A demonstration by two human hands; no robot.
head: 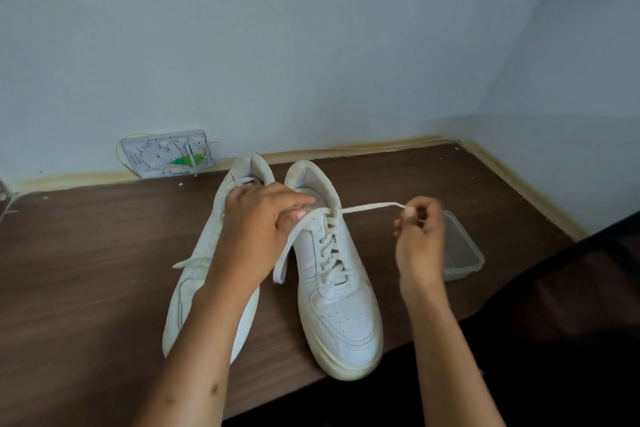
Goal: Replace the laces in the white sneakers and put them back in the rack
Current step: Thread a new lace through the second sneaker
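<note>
Two white sneakers stand side by side on a dark wooden table (86, 270), toes toward me. The right sneaker (341, 305) is laced up most of its eyelets. My left hand (258, 222) grips its collar and tongue at the top, and a loose white strip hangs down from under that hand. My right hand (419, 236) pinches the end of a white lace (370, 207), which runs taut from the top eyelet out to the right. The left sneaker (194, 288) lies partly hidden under my left forearm; a loose lace end sticks out at its side.
A clear plastic container (464, 253) sits on the table behind my right hand. A small white wall box with wires and a green tag (168, 158) leans against the wall at the back left. A dark chair or cloth (571, 305) borders the table's right edge.
</note>
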